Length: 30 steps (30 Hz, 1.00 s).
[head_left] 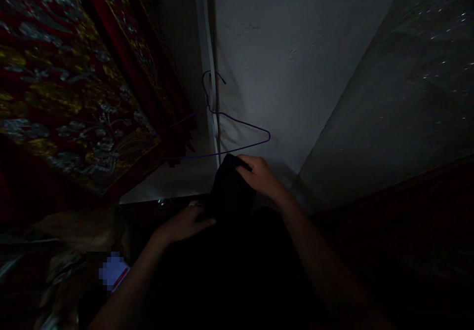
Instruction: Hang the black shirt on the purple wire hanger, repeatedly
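A piece of black cloth (231, 189), perhaps a garment, rises to a folded peak in the middle of the dim view. My right hand (257, 173) grips its upper right edge, thumb and fingers closed on it. Lower down on the left, my left hand (187, 223) holds the cloth's side, its thumb lying across the dark fabric and its fingertips hard to see. Just above the peak, a thin dark purple wire hanger (244, 148) hangs by its hook from a pale vertical strip (212, 49) on the wall. Whether cloth and hanger touch, I cannot tell.
Red fabric with gold and silver floral patterns (55, 93) hangs at left, overlapping the hanger's left end. A grey wall (289, 49) stands behind, with a shiny translucent sheet (400, 83) at right. Tan material (79, 229) and a blurred pale rectangle (113, 271) lie lower left.
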Each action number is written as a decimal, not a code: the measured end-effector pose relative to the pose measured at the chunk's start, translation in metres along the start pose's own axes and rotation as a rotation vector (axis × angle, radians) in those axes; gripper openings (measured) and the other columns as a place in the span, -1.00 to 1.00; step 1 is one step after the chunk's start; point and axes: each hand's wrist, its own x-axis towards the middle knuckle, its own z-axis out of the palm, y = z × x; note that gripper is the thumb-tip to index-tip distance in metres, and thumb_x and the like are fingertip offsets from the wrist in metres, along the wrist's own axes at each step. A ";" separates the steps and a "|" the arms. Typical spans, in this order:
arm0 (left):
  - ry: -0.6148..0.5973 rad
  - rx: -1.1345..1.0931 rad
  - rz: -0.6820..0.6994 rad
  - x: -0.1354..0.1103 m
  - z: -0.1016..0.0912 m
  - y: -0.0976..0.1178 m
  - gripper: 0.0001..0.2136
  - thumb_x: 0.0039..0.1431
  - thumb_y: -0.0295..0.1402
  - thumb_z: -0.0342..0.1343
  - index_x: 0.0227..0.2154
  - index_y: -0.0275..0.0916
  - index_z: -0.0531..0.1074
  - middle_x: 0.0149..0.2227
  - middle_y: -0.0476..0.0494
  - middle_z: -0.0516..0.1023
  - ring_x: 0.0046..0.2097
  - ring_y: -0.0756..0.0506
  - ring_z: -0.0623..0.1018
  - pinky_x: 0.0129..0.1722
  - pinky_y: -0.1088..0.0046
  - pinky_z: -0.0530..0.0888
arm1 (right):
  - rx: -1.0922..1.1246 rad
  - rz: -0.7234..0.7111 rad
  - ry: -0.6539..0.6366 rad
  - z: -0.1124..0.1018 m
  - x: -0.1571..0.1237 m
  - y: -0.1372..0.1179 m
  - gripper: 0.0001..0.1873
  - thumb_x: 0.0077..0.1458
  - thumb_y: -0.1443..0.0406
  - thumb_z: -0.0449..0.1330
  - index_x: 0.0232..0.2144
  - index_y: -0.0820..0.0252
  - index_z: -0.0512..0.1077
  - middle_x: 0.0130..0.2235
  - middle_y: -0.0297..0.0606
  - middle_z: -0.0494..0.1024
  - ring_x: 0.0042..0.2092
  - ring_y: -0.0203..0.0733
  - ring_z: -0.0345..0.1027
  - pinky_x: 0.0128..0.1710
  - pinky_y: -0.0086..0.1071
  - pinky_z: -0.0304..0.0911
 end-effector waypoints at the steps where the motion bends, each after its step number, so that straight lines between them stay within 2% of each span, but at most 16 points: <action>1: 0.023 0.038 -0.038 -0.005 -0.009 -0.004 -0.52 0.26 0.07 0.06 -0.03 -0.18 0.58 0.02 -0.23 0.64 0.02 -0.32 0.61 0.08 0.15 0.47 | -0.002 -0.036 0.060 0.001 0.010 0.010 -0.80 0.14 0.29 0.07 -0.40 0.15 0.49 -0.39 -0.26 0.57 -0.26 -0.10 0.47 -0.20 -0.31 0.33; 3: 0.089 0.111 -0.113 -0.017 -0.029 -0.012 -0.55 0.24 0.04 0.07 -0.06 -0.18 0.60 0.01 -0.23 0.65 0.00 -0.31 0.62 0.04 0.18 0.48 | 0.016 -0.057 0.151 0.008 0.030 0.032 -0.73 0.15 0.31 0.05 -0.26 0.15 0.56 -0.24 -0.18 0.65 -0.09 -0.02 0.52 -0.01 -0.21 0.35; 5: 0.129 0.173 -0.187 -0.027 -0.051 -0.021 -0.59 0.22 0.01 0.07 -0.11 -0.17 0.61 -0.03 -0.23 0.67 -0.03 -0.31 0.63 -0.02 0.21 0.50 | 0.019 -0.024 0.161 0.012 0.044 0.051 -0.68 0.15 0.32 0.05 -0.20 0.14 0.59 -0.16 -0.16 0.67 -0.01 0.01 0.52 0.07 -0.15 0.34; 7: 0.147 0.206 -0.236 -0.034 -0.071 -0.029 -0.61 0.22 -0.01 0.04 -0.18 -0.16 0.62 -0.13 -0.22 0.70 -0.10 -0.29 0.65 -0.09 0.24 0.51 | -0.003 0.004 0.103 0.009 0.052 0.064 -0.68 0.14 0.32 0.07 -0.19 0.14 0.60 -0.16 -0.17 0.68 -0.04 0.01 0.53 0.04 -0.15 0.36; 9: 0.209 0.238 -0.248 -0.039 -0.087 -0.033 -0.61 0.21 -0.01 0.01 -0.24 -0.17 0.60 -0.20 -0.22 0.69 -0.16 -0.28 0.65 -0.14 0.25 0.51 | -0.040 -0.009 0.044 -0.002 0.052 0.067 -0.72 0.15 0.30 0.09 -0.22 0.16 0.59 -0.23 -0.20 0.66 -0.15 -0.02 0.53 -0.08 -0.22 0.37; 11: 0.334 0.267 -0.232 -0.042 -0.101 -0.029 -0.57 0.20 0.04 -0.01 -0.26 -0.20 0.58 -0.20 -0.26 0.68 -0.16 -0.29 0.65 -0.12 0.22 0.52 | -0.087 -0.045 0.009 -0.018 0.047 0.062 -0.75 0.19 0.25 0.10 -0.32 0.18 0.57 -0.36 -0.26 0.60 -0.29 -0.09 0.46 -0.25 -0.31 0.30; 13: 0.444 0.255 -0.149 -0.044 -0.111 -0.018 -0.52 0.20 0.09 -0.01 -0.21 -0.21 0.57 -0.10 -0.28 0.66 -0.07 -0.30 0.63 0.00 0.20 0.50 | -0.120 -0.067 -0.003 -0.034 0.040 0.051 -0.73 0.21 0.19 0.12 -0.41 0.19 0.52 -0.46 -0.31 0.50 -0.37 -0.17 0.37 -0.34 -0.36 0.20; 16: 0.575 0.219 0.021 -0.045 -0.121 0.004 -0.50 0.22 0.10 0.02 -0.09 -0.20 0.56 0.12 -0.25 0.57 0.14 -0.30 0.54 0.23 0.16 0.38 | -0.125 -0.067 -0.024 -0.046 0.030 0.031 -0.74 0.20 0.18 0.15 -0.45 0.19 0.48 -0.50 -0.36 0.42 -0.41 -0.24 0.29 -0.36 -0.38 0.13; 19: 0.713 0.300 0.078 -0.039 -0.128 0.019 -0.53 0.25 0.08 0.01 -0.13 -0.22 0.57 0.24 -0.28 0.47 0.24 -0.33 0.45 0.30 0.12 0.30 | -0.115 -0.066 -0.034 -0.048 0.025 0.016 -0.78 0.18 0.22 0.14 -0.47 0.18 0.45 -0.50 -0.37 0.42 -0.40 -0.25 0.28 -0.36 -0.37 0.11; 21: 0.641 0.356 0.022 -0.033 -0.131 0.019 -0.55 0.24 0.07 0.00 -0.24 -0.21 0.57 0.11 -0.29 0.58 0.13 -0.34 0.53 0.21 0.12 0.39 | -0.131 -0.054 -0.007 -0.047 0.024 0.012 -0.80 0.15 0.24 0.15 -0.49 0.17 0.42 -0.52 -0.37 0.39 -0.41 -0.25 0.26 -0.37 -0.37 0.08; 24: 0.334 0.344 -0.137 -0.025 -0.132 0.009 -0.60 0.17 0.06 0.03 -0.38 -0.16 0.55 -0.24 -0.20 0.66 -0.15 -0.28 0.62 -0.02 0.20 0.50 | -0.142 -0.023 0.020 -0.046 0.024 0.011 -0.82 0.12 0.27 0.14 -0.52 0.16 0.37 -0.54 -0.39 0.34 -0.44 -0.27 0.21 -0.40 -0.38 0.05; 26: 0.216 0.298 -0.179 -0.023 -0.130 0.000 -0.64 0.12 0.04 0.07 -0.44 -0.14 0.55 -0.31 -0.16 0.65 -0.19 -0.26 0.62 -0.08 0.26 0.50 | -0.123 -0.016 0.011 -0.045 0.023 0.012 -0.82 0.11 0.28 0.13 -0.53 0.16 0.36 -0.54 -0.39 0.34 -0.45 -0.27 0.20 -0.40 -0.38 0.05; 28: 0.232 0.250 -0.168 -0.025 -0.128 -0.006 -0.65 0.11 0.03 0.06 -0.44 -0.14 0.55 -0.30 -0.15 0.66 -0.18 -0.25 0.62 -0.09 0.29 0.49 | -0.113 -0.016 -0.004 -0.045 0.022 0.013 -0.80 0.12 0.26 0.14 -0.53 0.16 0.35 -0.54 -0.39 0.32 -0.45 -0.27 0.20 -0.40 -0.38 0.05; 30: 0.351 0.226 -0.168 -0.029 -0.128 -0.007 -0.63 0.13 0.03 0.02 -0.42 -0.15 0.56 -0.28 -0.16 0.66 -0.20 -0.24 0.61 -0.10 0.28 0.49 | -0.111 -0.017 -0.013 -0.046 0.021 0.013 -0.78 0.14 0.23 0.15 -0.52 0.16 0.37 -0.54 -0.39 0.33 -0.44 -0.27 0.22 -0.39 -0.37 0.06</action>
